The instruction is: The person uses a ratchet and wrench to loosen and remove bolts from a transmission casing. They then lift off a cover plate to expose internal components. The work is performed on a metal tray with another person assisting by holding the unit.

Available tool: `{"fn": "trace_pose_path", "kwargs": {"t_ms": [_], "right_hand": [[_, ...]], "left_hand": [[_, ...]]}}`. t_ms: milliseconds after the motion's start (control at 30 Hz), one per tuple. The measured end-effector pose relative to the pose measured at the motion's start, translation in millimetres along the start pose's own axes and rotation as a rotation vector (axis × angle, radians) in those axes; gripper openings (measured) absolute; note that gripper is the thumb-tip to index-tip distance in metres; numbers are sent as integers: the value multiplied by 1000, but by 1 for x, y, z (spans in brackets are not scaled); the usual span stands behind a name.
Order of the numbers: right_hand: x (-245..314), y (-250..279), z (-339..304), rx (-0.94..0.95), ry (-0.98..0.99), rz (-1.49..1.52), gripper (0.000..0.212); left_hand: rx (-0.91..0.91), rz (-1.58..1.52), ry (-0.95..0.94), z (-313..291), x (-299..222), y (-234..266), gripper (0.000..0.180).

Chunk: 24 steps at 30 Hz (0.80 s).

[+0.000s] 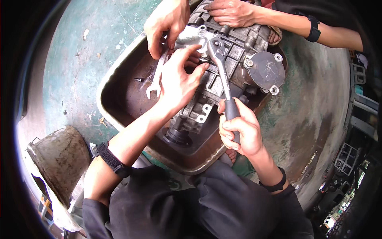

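Note:
My right hand is wrapped around the dark grip of a ratchet wrench. The ratchet's head sits over the top of a grey metal gearbox housing. My left hand reaches across the housing with fingers and thumb apart, their tips close to a bolt beside the ratchet head. Whether they touch it I cannot tell. A co-worker's hand holds a combination wrench, its open jaw hanging over the pan. The co-worker's other hand rests on the far end of the housing.
Under the gearbox is a deep metal pan with a rounded rim, with a small bolt in it. A round cover juts from the housing's right side. A dirty bucket stands at the left. The green floor is worn and stained.

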State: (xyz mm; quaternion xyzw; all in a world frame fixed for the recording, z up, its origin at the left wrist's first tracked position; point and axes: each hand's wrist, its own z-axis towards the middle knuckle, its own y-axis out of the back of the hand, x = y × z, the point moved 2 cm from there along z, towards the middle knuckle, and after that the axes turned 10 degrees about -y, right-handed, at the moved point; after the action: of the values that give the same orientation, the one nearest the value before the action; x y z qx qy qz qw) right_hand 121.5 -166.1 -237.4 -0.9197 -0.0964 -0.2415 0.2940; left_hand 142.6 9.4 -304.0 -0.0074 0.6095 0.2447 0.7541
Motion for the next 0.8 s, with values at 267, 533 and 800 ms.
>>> {"fn": "trace_pose_path", "kwargs": {"t_ms": [267,533,800], "right_hand": [[-11,-6,2,-51,-32,-44,25],[-55,-33,34,116,-2,-28,21],[-56,-40,44,206,-52,21,20]], "left_hand": [[28,98,-14,0,5,0,38],[-32,148,-209,6,1,-4,22],[44,13,-87,10,2,3,21]]}}
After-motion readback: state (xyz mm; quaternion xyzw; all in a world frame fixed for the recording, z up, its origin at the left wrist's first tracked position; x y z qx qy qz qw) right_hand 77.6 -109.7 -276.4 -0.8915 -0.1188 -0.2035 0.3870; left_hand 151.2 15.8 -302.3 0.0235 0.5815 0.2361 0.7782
